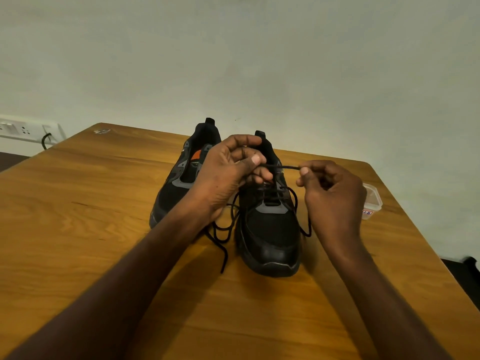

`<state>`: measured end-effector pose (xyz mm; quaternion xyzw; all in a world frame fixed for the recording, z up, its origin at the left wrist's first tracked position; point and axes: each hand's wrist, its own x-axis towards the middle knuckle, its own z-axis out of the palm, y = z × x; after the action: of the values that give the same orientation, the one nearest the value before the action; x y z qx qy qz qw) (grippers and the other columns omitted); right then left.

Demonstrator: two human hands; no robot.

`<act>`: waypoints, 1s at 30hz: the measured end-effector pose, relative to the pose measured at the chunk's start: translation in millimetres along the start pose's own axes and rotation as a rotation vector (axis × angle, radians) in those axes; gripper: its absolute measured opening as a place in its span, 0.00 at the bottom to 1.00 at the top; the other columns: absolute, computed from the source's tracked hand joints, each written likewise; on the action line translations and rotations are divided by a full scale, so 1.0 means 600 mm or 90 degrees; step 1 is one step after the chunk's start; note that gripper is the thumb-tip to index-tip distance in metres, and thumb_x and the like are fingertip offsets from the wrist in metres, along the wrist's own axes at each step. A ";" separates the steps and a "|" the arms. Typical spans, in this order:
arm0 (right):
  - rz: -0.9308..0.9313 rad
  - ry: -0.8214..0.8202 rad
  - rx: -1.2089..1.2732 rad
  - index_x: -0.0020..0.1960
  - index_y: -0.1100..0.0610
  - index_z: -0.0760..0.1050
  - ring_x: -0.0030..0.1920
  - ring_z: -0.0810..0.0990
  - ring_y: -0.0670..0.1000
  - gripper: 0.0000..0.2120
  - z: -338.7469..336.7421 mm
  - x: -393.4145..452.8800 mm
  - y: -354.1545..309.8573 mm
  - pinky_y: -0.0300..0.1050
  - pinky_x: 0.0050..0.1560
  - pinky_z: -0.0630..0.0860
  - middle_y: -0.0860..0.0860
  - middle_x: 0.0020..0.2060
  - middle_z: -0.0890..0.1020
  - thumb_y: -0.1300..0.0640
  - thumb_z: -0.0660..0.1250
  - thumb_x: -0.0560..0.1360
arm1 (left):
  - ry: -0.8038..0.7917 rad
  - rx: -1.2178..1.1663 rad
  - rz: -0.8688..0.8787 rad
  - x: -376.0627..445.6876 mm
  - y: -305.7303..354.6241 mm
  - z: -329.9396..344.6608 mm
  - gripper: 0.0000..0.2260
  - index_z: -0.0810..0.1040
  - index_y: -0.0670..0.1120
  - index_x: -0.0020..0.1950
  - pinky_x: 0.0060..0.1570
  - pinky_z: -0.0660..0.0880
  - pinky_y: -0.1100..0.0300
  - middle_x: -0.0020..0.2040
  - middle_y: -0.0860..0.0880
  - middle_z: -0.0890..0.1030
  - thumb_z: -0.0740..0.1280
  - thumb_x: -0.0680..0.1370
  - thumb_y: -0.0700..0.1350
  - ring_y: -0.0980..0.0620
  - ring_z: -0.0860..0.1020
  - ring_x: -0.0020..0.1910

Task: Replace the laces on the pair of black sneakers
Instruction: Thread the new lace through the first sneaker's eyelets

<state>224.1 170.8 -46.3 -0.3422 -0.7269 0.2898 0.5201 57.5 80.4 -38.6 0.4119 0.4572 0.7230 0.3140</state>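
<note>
Sneakers: pair stands side by side mid-table, toes toward the wearer of the camera. Right-hand sneaker (pixel 270 229) is nearer and carries a black lace (pixel 281 167); left-hand sneaker (pixel 179 183) sits just beside it, slightly farther back, with no lace visible in its eyelets and an orange patch showing inside.

Step in hand, as judged: threading the lace up the nearer shoe. Lower eyelets look crossed; upper ones are hidden behind the fingers, so count is uncertain. Slack loops hang off both sides of the shoe, and one loose end trails onto the table (pixel 78 203) by the toe.

Left hand (pixel 228 172): fingers curled, thumb and forefinger pinching the lace above the tongue. Right hand (pixel 332 193): fingers curled, thumb and forefinger pinching the lace end, the strand drawn taut between the two hands.

Next move likely calls for steering the tip into the next open eyelet and pulling the slack through evenly; second shoe appears not yet started.

Outward: small clear plastic container (pixel 372 201) near right table edge; wall socket strip (pixel 23 128) with a plugged cable at far left.
</note>
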 end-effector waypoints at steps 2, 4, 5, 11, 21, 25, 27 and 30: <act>-0.030 -0.012 -0.093 0.60 0.49 0.82 0.51 0.81 0.40 0.09 -0.001 0.001 0.003 0.38 0.51 0.80 0.43 0.50 0.84 0.57 0.71 0.80 | 0.003 0.005 0.003 0.000 -0.001 0.003 0.15 0.73 0.38 0.69 0.45 0.83 0.59 0.48 0.43 0.84 0.65 0.82 0.32 0.45 0.86 0.44; -0.118 -0.087 -0.160 0.69 0.49 0.76 0.64 0.76 0.46 0.18 0.005 -0.002 0.003 0.47 0.61 0.75 0.45 0.63 0.81 0.54 0.71 0.80 | -0.012 0.043 0.021 -0.002 0.000 0.009 0.16 0.71 0.37 0.70 0.44 0.83 0.59 0.47 0.42 0.83 0.66 0.82 0.32 0.45 0.85 0.42; -0.165 -0.124 -0.168 0.72 0.49 0.74 0.67 0.73 0.47 0.20 0.008 -0.004 0.005 0.48 0.62 0.72 0.46 0.66 0.79 0.52 0.69 0.81 | -0.020 0.063 0.030 -0.002 0.000 0.012 0.18 0.70 0.37 0.70 0.42 0.82 0.58 0.46 0.41 0.82 0.68 0.81 0.31 0.45 0.85 0.40; -0.200 -0.122 -0.037 0.55 0.52 0.85 0.53 0.80 0.45 0.06 0.010 -0.003 0.015 0.47 0.52 0.78 0.45 0.49 0.85 0.57 0.72 0.79 | 0.002 0.178 0.100 -0.004 -0.003 0.015 0.18 0.72 0.39 0.68 0.38 0.80 0.58 0.46 0.41 0.82 0.71 0.80 0.36 0.45 0.84 0.37; -0.176 -0.228 -0.053 0.62 0.49 0.82 0.61 0.79 0.38 0.11 0.019 -0.005 0.023 0.41 0.60 0.78 0.40 0.59 0.84 0.55 0.64 0.84 | -0.048 0.687 0.181 0.004 -0.018 -0.004 0.21 0.78 0.48 0.67 0.67 0.75 0.49 0.65 0.51 0.78 0.69 0.77 0.30 0.51 0.75 0.66; -0.183 -0.189 -0.023 0.60 0.48 0.83 0.52 0.83 0.38 0.10 0.006 -0.005 0.006 0.30 0.46 0.78 0.38 0.46 0.86 0.52 0.64 0.83 | -0.088 0.708 0.200 0.006 -0.006 -0.010 0.19 0.80 0.48 0.67 0.66 0.75 0.52 0.64 0.52 0.78 0.70 0.79 0.33 0.53 0.75 0.65; -0.196 -0.167 -0.032 0.61 0.49 0.83 0.52 0.84 0.39 0.10 0.002 -0.005 0.002 0.32 0.45 0.79 0.39 0.47 0.86 0.52 0.65 0.83 | -0.122 0.718 0.211 0.009 -0.003 -0.013 0.16 0.81 0.48 0.65 0.65 0.75 0.54 0.63 0.53 0.78 0.70 0.79 0.34 0.54 0.75 0.64; -0.208 -0.149 -0.021 0.64 0.50 0.83 0.50 0.83 0.37 0.12 -0.001 -0.005 0.001 0.28 0.40 0.76 0.41 0.48 0.86 0.58 0.68 0.83 | -0.139 0.685 0.209 0.011 -0.001 -0.017 0.13 0.81 0.48 0.61 0.60 0.74 0.62 0.59 0.55 0.78 0.70 0.79 0.35 0.57 0.75 0.59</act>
<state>225.5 168.5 -48.2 -0.1921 -0.8330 0.2275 0.4664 45.4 81.8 -39.6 0.6517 0.6556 0.3812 -0.0107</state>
